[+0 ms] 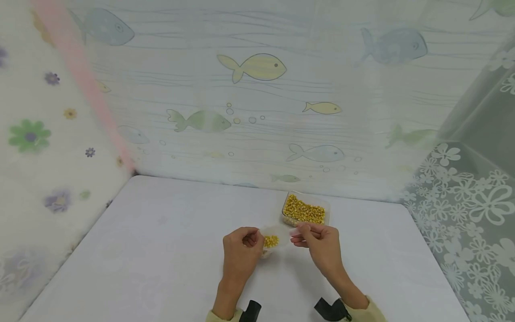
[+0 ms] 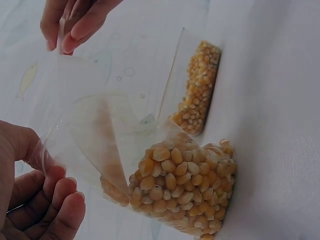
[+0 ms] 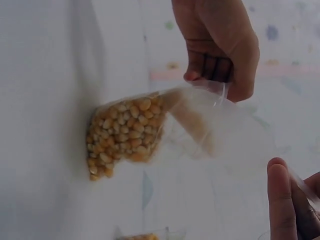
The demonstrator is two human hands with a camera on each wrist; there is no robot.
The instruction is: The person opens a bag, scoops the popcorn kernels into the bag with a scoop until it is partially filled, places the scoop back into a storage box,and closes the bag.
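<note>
A clear plastic bag (image 2: pixel 185 187) partly filled with yellow corn kernels stands on the white table, its upper part stretched out between both hands. On one side of the mouth, my left hand (image 1: pixel 241 248) pinches the edge between thumb and forefinger; the other fingers curl loosely in the left wrist view. My right hand (image 1: pixel 322 246) pinches the opposite edge with thumb and fingers, and the plastic shows between them in the right wrist view. The kernels sit in the lower part of the bag, below both hands.
Just behind the bag, a clear rectangular container (image 1: pixel 327 219) holds many more corn kernels. A white table (image 1: pixel 169 246) lies under everything. Fish-patterned sheeting (image 1: pixel 257 134) hangs along the back edge, with flowered sheets at the left and right.
</note>
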